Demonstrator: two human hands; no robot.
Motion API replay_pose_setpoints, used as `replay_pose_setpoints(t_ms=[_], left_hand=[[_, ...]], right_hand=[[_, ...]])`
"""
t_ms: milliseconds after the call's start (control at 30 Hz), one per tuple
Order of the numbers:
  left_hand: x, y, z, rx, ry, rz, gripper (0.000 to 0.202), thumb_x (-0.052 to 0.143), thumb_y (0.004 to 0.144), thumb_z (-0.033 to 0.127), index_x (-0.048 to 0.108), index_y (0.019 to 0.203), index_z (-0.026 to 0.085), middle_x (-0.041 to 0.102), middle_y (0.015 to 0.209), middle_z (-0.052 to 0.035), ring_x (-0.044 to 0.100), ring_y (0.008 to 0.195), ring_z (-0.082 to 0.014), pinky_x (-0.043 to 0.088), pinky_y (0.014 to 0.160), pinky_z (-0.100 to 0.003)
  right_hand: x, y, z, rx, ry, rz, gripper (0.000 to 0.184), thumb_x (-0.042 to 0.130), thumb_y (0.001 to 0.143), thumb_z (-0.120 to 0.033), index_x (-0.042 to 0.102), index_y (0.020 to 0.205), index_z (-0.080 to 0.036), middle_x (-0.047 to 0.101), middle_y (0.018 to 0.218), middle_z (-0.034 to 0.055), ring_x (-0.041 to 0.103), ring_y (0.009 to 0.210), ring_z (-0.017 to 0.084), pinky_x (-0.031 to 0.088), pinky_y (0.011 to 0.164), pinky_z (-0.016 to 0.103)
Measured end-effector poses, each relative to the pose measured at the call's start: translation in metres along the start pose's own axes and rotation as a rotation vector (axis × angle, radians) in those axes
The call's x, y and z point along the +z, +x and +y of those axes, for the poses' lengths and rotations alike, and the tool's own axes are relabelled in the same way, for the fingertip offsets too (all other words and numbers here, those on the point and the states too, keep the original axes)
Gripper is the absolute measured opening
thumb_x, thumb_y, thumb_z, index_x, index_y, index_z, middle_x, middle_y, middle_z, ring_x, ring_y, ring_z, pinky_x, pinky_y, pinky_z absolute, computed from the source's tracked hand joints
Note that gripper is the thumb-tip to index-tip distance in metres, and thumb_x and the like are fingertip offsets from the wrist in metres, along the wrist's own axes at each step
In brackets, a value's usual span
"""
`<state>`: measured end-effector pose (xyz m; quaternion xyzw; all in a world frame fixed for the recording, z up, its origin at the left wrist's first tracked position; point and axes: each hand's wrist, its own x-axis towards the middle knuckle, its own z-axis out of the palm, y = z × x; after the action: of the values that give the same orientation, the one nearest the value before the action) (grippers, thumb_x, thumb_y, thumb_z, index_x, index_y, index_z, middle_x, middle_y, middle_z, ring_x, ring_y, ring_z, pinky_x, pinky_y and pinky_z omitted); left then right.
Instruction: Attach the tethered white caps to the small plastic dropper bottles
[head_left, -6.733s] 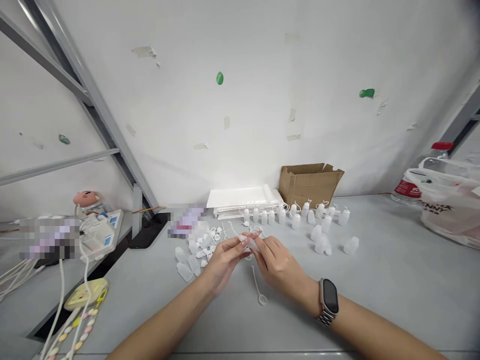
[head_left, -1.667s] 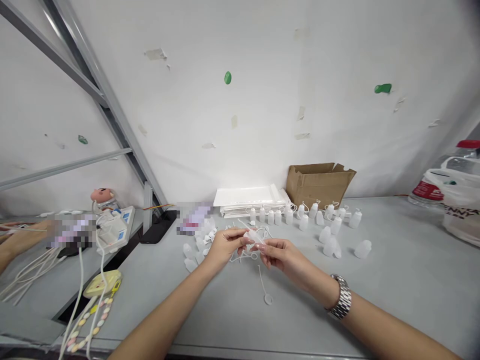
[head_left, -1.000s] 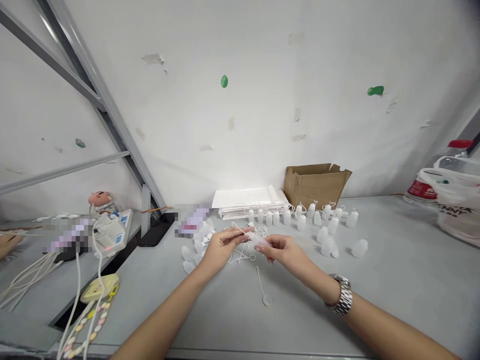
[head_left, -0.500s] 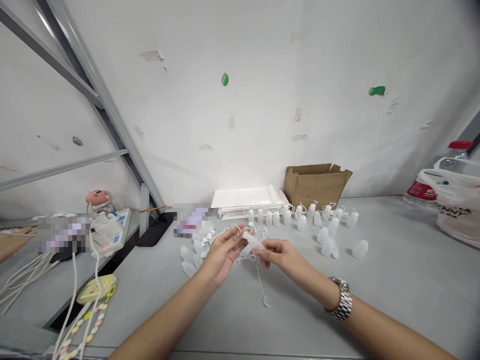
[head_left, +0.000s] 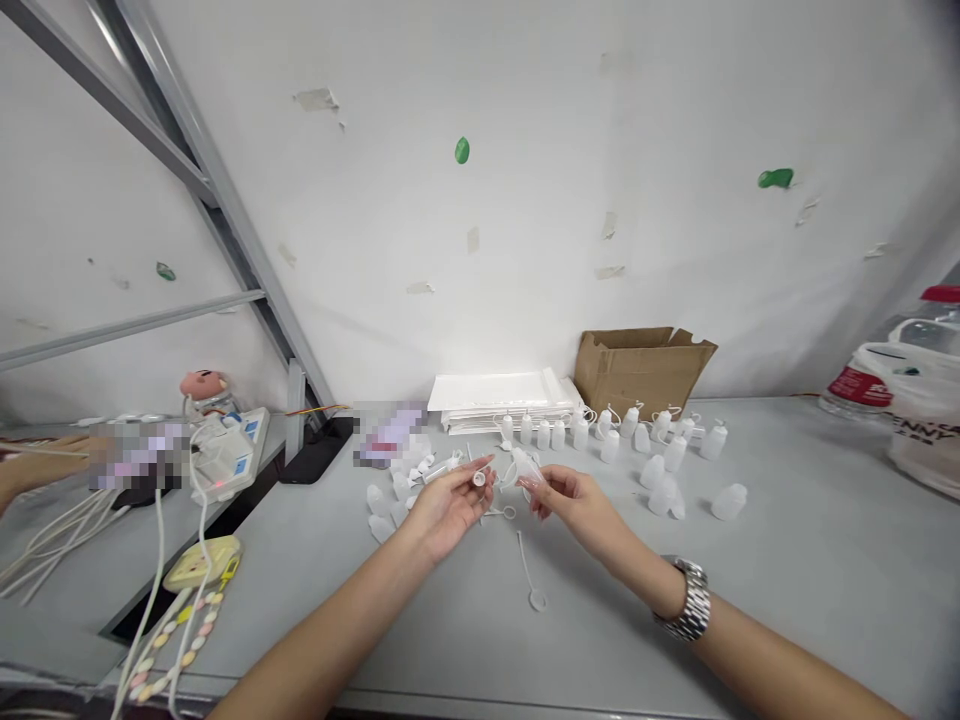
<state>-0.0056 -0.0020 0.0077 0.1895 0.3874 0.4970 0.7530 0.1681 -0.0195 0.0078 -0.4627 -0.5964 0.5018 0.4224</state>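
Observation:
In my left hand (head_left: 451, 508) a small white cap (head_left: 478, 479) is pinched between thumb and fingers, its hollow end facing me. My right hand (head_left: 564, 494) grips a small translucent squeeze bottle (head_left: 527, 466), tilted with its neck toward the left. A thin white strap loop hangs by the bottle's neck. Between and behind my hands lie more white straps (head_left: 509, 512). One loose ring strap (head_left: 537, 600) lies on the table in front. Beyond my left hand are uncapped bottles (head_left: 376, 499) and white caps (head_left: 424, 463), partly hidden by it.
Several capped bottles (head_left: 559, 435) stand in a row before a white stack (head_left: 495, 402) and a cardboard box (head_left: 643, 368). Uncapped bottles (head_left: 729, 502) lie to the right. A plastic bag (head_left: 926, 440) sits far right. At left are a power strip (head_left: 229, 460), cables and another person's hand (head_left: 52, 458).
My hands have moved apart. The cap in my left hand is now separate from the bottle in my right hand, and its hollow end shows. The view has shifted slightly.

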Motion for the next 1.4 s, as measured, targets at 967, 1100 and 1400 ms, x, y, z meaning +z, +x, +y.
replay_pose_setpoints(t_ms=[967, 1100, 1400], left_hand=[[0.008, -0.005, -0.023, 0.185, 0.139, -0.171, 0.018, 0.070, 0.065, 0.025, 0.067, 0.073, 0.009, 0.024, 0.047, 0.0096, 0.016, 0.045, -0.0027, 0.024, 0.046, -0.016], [0.009, -0.006, -0.025, 0.157, 0.120, -0.192, 0.018, 0.069, 0.065, 0.022, 0.068, 0.078, 0.009, 0.024, 0.047, 0.0099, 0.017, 0.046, -0.0028, 0.025, 0.046, -0.016], [0.015, -0.015, -0.026, 0.153, 0.210, -0.188, 0.034, 0.074, 0.059, 0.022, 0.067, 0.093, 0.018, 0.054, 0.068, 0.0013, 0.035, 0.053, -0.0033, 0.030, 0.053, -0.019]], right_hand=[[0.017, -0.009, 0.021, -0.851, -1.042, 0.346, 0.013, 0.041, 0.085, -0.016, 0.053, 0.079, -0.015, 0.053, 0.061, 0.0058, 0.044, 0.058, 0.018, 0.034, 0.056, 0.030], [0.019, -0.009, 0.025, -0.972, -1.161, 0.398, 0.015, 0.040, 0.085, -0.011, 0.054, 0.087, -0.010, 0.052, 0.059, 0.0055, 0.041, 0.057, 0.018, 0.033, 0.054, 0.029], [0.017, -0.008, 0.021, -0.858, -0.941, 0.350, 0.011, 0.044, 0.085, -0.017, 0.054, 0.084, -0.012, 0.054, 0.064, 0.0055, 0.046, 0.060, 0.017, 0.038, 0.057, 0.030]])
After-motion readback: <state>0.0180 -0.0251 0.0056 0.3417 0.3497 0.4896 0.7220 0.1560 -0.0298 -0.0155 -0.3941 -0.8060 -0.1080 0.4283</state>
